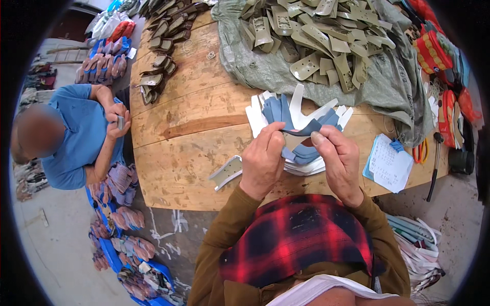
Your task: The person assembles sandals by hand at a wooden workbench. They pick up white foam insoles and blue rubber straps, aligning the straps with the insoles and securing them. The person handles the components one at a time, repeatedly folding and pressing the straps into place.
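Between my two hands is a dark blue curved shoe-upper piece (pixel 305 131), its ends pinched in my fingers. My left hand (pixel 262 162) is closed on its left end. With thumb and fingers, my right hand (pixel 341 166) grips the right end. Right under them, a fanned stack of blue pieces (pixel 304 154) and white pieces (pixel 297 111) lies on the wooden table (pixel 194 163), partly hidden by my hands. A single pale olive piece (pixel 227 173) with dark holes rests left of my left hand.
A heap of olive pieces (pixel 306 41) lies on a grey-green sheet (pixel 237 56) at the back. Brown pieces (pixel 163 38) line the far left. Written paper (pixel 390 166), orange-handled scissors (pixel 421 151) and a hammer (pixel 434 166) are right. A co-worker (pixel 76 132) stands left.
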Motion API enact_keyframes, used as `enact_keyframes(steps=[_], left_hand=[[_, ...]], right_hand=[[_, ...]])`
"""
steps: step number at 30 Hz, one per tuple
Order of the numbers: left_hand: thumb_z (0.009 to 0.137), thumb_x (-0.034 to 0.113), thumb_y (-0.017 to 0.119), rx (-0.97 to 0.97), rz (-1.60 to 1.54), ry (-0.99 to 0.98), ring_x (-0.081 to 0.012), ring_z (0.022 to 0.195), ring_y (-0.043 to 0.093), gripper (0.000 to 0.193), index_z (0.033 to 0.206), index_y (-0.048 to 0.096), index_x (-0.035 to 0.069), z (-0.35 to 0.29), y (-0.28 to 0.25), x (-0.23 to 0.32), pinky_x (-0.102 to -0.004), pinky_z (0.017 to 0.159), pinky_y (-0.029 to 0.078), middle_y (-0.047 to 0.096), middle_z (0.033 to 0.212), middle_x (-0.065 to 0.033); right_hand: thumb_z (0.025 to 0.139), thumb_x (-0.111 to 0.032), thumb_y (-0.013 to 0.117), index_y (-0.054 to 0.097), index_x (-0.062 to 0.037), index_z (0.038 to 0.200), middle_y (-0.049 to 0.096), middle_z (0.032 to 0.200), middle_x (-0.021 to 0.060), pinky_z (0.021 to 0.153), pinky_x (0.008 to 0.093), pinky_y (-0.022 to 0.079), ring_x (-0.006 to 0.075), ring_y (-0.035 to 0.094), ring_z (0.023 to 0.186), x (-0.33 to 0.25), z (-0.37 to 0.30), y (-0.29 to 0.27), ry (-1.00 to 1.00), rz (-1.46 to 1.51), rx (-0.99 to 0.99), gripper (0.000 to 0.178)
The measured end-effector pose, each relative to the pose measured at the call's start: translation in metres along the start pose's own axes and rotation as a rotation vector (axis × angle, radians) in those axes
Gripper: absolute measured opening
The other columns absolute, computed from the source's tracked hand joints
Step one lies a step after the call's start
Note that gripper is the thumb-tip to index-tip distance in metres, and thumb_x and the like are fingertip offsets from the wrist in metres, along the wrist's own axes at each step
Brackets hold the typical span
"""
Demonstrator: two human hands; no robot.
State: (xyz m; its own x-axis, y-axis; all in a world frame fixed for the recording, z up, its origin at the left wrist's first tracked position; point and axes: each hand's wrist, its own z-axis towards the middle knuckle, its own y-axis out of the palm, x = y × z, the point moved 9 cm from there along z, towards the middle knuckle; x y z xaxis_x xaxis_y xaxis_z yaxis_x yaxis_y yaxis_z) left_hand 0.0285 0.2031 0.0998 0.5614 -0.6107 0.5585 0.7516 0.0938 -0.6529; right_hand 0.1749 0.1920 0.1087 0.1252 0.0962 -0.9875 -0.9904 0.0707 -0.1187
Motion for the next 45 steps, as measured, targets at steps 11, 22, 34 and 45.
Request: enact_keyframes(steps=[11, 22, 34, 45], left_hand=[[0.097, 0.016, 0.060, -0.286, -0.514, -0.527, -0.0373, 0.086, 0.066, 0.028, 0.120, 0.054, 0.001, -0.004, 0.005, -0.015, -0.0402, 0.074, 0.051, 0.067, 0.098, -0.0189], [0.099, 0.020, 0.056, -0.502, -0.481, -0.591, -0.0286, 0.086, 0.068, 0.034, 0.127, 0.052, 0.001, -0.022, 0.000, -0.016, -0.0375, 0.077, 0.052, 0.068, 0.098, -0.0172], [0.097, 0.023, 0.060, 0.045, 0.348, -0.366, -0.0305, 0.105, 0.062, 0.034, 0.123, 0.059, 0.001, -0.036, -0.099, -0.133, -0.0368, 0.091, 0.048, 0.064, 0.116, -0.0172], [0.080, 0.015, 0.075, -0.184, -0.018, 0.016, -0.0241, 0.089, 0.060, 0.021, 0.097, 0.066, 0.007, -0.020, 0.028, 0.011, -0.0380, 0.075, 0.044, 0.064, 0.096, -0.0055]], right_hand=[[0.099, -0.011, 0.056, 0.068, 0.0041, 0.110, 0.065, 0.093, 0.0051, 0.073, 0.0261, 0.050, 0.0104, 0.060, 0.077, 0.044, 0.022, 0.001, 0.202, 0.296, -0.240, 0.022], [0.095, -0.016, 0.064, 0.071, -0.0002, 0.093, 0.062, 0.076, 0.0004, 0.057, 0.0208, 0.042, 0.0041, 0.051, 0.062, 0.050, 0.034, 0.003, 0.292, 0.500, -0.033, 0.017], [0.081, -0.011, 0.070, 0.065, -0.0053, 0.088, 0.058, 0.085, 0.0077, 0.076, 0.0384, 0.044, 0.0279, 0.055, 0.083, 0.042, -0.004, 0.012, -0.342, -0.619, -0.334, 0.011], [0.083, -0.008, 0.065, 0.069, 0.0009, 0.085, 0.063, 0.081, 0.0063, 0.073, 0.0323, 0.043, 0.0201, 0.056, 0.080, 0.080, 0.008, -0.003, 0.004, -0.300, -0.262, 0.010]])
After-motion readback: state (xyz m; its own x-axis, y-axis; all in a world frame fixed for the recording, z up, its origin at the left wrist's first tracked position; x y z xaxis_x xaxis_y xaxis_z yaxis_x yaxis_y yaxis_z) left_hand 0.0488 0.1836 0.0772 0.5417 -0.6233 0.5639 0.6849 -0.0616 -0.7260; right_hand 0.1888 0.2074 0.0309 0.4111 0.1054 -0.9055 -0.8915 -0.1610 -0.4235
